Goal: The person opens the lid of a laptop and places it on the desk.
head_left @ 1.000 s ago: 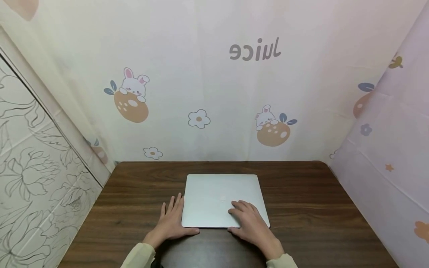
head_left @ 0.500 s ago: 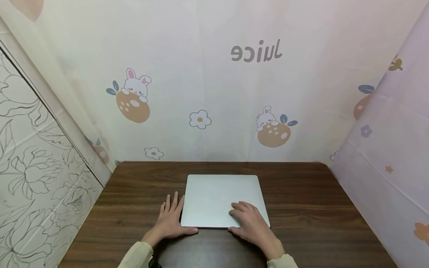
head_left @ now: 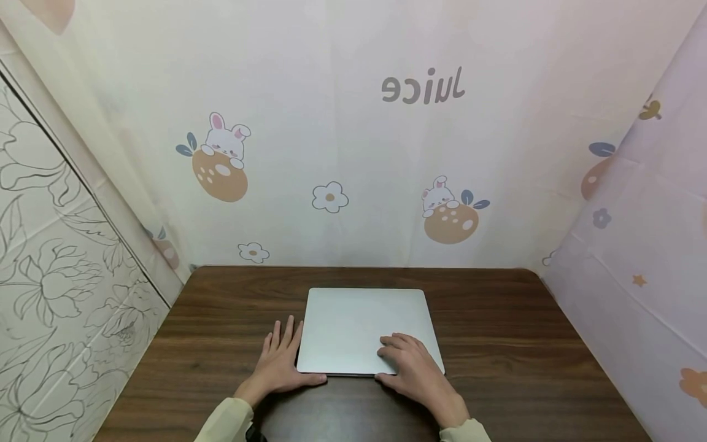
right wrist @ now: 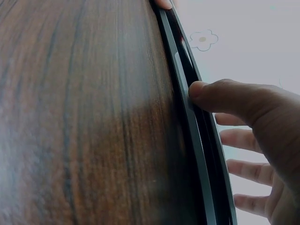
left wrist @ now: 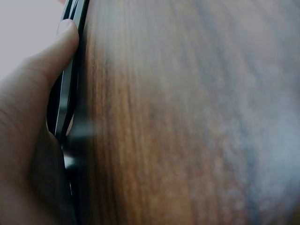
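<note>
A silver laptop [head_left: 353, 328] lies on the brown wooden table, its lid nearly flat. A thin dark gap runs along its front edge, also seen along the laptop's edge [right wrist: 206, 187] in the right wrist view. My left hand [head_left: 278, 365] rests at the front left corner with fingers spread along the left side. Its thumb [left wrist: 63, 44] lies against the front edge. My right hand [head_left: 411, 368] is over the lid's front right part. Its thumb [right wrist: 201, 91] presses up at the lid's front rim while the other fingers stay over the lid.
Bare wooden table [head_left: 497, 331] surrounds the laptop. A pale printed curtain [head_left: 353, 135] hangs behind the table's far edge, with more cloth at both sides. A dark band shows at the left cuff [head_left: 254, 433].
The dark gap at the laptop's front edge has grown slightly, the lid's front rising a little. My left hand shifted slightly left with its fingers spreading; my right hand stayed almost in place.
</note>
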Tool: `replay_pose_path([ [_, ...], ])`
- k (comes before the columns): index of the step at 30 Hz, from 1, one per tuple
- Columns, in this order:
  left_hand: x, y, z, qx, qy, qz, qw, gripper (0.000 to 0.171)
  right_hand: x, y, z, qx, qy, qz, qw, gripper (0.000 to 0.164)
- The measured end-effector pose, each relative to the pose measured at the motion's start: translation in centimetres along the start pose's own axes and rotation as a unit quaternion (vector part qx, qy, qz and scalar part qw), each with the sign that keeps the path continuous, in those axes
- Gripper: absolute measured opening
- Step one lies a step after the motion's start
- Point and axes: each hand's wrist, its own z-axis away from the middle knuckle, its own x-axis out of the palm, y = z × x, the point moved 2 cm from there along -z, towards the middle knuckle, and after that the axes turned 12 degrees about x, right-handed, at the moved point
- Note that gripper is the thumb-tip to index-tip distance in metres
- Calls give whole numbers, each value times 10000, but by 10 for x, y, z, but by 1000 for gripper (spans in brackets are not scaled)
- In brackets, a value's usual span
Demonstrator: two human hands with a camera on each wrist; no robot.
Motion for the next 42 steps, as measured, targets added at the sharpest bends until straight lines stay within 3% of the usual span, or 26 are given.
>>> replay_pose_path([
  [13, 2, -2, 2, 123, 170, 87, 9997, 137, -2, -1, 1, -102, 112, -2, 9999, 35],
  [21, 0, 0, 2, 81, 99, 0, 9999, 137, -4, 1, 2, -414, 480, -4, 9980, 34],
  [32, 5, -5, 1, 119, 189, 123, 9997, 140, -2, 4, 2, -716, 665, -298, 9948, 30],
  [42, -1, -1, 0, 12, -14, 97, 10000, 138, -4, 4, 1, -1063, 969, -627, 9876, 28],
])
